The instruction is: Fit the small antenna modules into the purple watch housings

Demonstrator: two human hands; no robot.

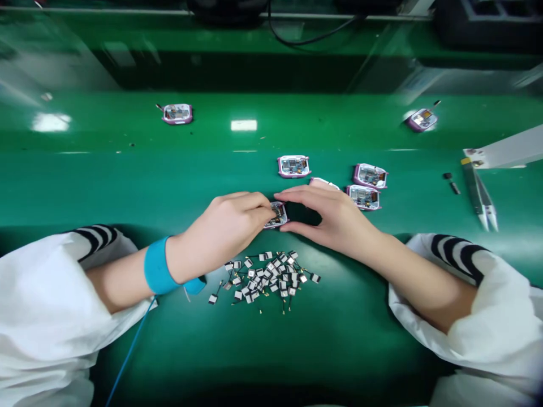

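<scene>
An open smartwatch housing (279,215), with a circuit board showing inside, lies on the green table between my hands. My left hand (237,217), which wears a blue wrist strap (160,264), has its fingertips pinched together over the left part of the board. Anything small in that pinch is hidden. From the right, the thumb and fingers of my right hand (331,217) hold the housing at its edges. Just below my hands is a loose pile of small square parts (267,277) with short black leads, most likely antennas.
More open smartwatch housings lie beyond my right hand, including one purple-edged housing (294,166). Single housings sit at far left (177,113) and far right (422,120). Tweezers (479,195) and a small black part (452,182) lie at right. A blue cord (129,353) trails from my left wrist.
</scene>
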